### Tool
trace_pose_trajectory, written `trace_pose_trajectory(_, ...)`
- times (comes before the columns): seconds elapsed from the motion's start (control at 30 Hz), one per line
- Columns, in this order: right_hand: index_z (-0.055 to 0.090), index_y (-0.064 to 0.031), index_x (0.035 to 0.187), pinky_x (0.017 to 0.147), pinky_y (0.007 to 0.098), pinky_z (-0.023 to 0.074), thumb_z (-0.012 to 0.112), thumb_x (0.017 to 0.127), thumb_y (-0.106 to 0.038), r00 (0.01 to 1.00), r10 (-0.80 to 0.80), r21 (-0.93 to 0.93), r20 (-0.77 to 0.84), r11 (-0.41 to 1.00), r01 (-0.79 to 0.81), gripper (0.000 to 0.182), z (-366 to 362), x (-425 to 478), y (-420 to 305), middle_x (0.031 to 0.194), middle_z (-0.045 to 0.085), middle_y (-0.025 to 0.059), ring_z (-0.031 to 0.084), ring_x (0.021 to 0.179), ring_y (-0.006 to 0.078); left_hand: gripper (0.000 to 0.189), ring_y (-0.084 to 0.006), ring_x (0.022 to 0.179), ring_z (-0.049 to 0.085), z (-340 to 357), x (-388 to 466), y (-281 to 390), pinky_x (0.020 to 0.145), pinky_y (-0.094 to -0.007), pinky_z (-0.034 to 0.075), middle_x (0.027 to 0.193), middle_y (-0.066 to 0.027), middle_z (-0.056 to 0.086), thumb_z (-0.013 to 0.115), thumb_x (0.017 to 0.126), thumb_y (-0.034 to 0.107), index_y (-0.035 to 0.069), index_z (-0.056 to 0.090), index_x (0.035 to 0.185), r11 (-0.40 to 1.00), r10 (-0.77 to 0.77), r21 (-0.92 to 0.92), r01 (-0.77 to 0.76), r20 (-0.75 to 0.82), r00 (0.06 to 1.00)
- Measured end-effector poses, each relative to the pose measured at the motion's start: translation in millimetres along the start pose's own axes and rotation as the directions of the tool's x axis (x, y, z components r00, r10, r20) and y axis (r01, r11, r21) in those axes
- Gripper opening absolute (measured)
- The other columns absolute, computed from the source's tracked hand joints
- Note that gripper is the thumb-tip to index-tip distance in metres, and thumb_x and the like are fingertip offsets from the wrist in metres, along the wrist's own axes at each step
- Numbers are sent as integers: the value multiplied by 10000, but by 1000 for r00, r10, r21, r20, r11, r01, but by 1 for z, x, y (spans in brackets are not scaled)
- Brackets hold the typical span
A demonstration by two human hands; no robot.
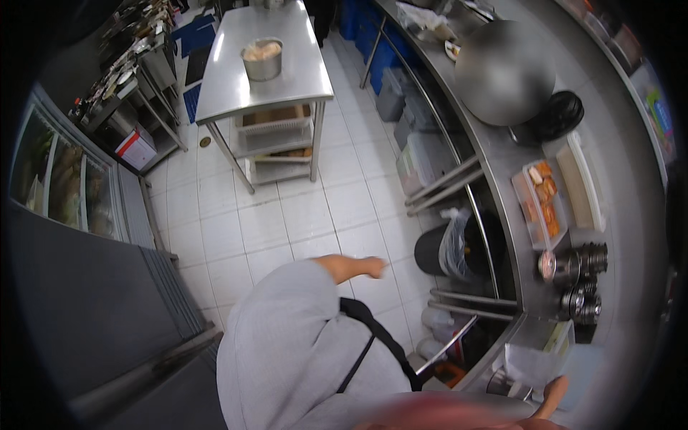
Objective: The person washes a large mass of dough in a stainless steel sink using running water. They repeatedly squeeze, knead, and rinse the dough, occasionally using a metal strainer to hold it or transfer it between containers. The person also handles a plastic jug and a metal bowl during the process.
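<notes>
My left hand (377, 267), blurred, hangs over the white tiled floor with its fingers curled; nothing shows in it. My right hand (557, 388) is at the steel counter at bottom right, over a light blue board (583, 371). Its fingers are beside a translucent sheet or lid (529, 364); whether they grip it is unclear. A clear container with a green side (560, 338) and a round metal vessel (500, 382) are close by. Farther up the counter are stacked metal canisters (574, 266) and an open plastic container (514, 188) of orange food pieces (547, 199).
A steel table (290, 86) holds a metal pot (263, 67). Beneath the counter stands a lined black bin (432, 250), near plastic tubs (422, 161). A dark bowl or pan (561, 115) lies on the counter. At left is a glass-fronted cabinet (83, 177).
</notes>
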State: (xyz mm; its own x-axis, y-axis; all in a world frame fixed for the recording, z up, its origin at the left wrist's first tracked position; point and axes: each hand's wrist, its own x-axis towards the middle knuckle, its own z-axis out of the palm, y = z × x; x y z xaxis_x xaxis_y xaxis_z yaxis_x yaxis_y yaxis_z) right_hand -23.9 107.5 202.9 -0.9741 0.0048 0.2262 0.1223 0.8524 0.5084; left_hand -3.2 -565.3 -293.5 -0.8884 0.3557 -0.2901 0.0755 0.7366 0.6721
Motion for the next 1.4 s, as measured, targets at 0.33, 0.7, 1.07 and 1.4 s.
trace_pose_trajectory(0.33, 611, 23, 1113, 898, 485, 441, 483, 932, -365, 877, 456, 419, 151, 774, -475, 447, -4, -67, 53, 1098, 632, 230, 591, 1019, 377, 347, -356, 1039, 652, -39, -369, -281, 879, -412, 526, 1072, -209, 683, 601, 811, 241, -20, 677, 1027, 450, -890, 8, 893, -74, 449)
trace_pose_trajectory(0.7, 592, -144, 859, 621, 430, 522, 596, 777, -323, 80, 823, 548, 563, -299, -782, 197, -107, -381, -32, 798, 471, 5, 479, 723, 165, 220, -290, 874, 674, -60, -53, -172, 792, -389, 521, 879, -168, 711, 686, 781, 217, 44, 718, 912, 918, -354, -136, 372, 143, 924)
trace_pose_trajectory(1.07, 562, -9, 1013, 514, 409, 586, 534, 832, -133, -357, 811, 710, 463, -580, -398, 220, -131, -550, -2, 838, 546, 102, 587, 636, 234, 105, -71, 517, 440, -21, 74, 58, 456, -229, 338, 670, 10, 553, 603, 882, 117, 36, 648, 930, 938, 19, -337, 84, 290, 957)
trace_pose_trajectory(1.4, 534, -31, 1028, 587, 380, 579, 573, 903, -177, -477, 879, 938, 1, -166, -305, 197, -78, -663, 198, 922, 613, 108, 637, 781, 233, 142, -126, 477, 517, 49, -35, 116, 400, -292, 396, 585, -28, 554, 612, 808, 168, 40, 655, 850, 974, -193, 4, 228, 551, 812)
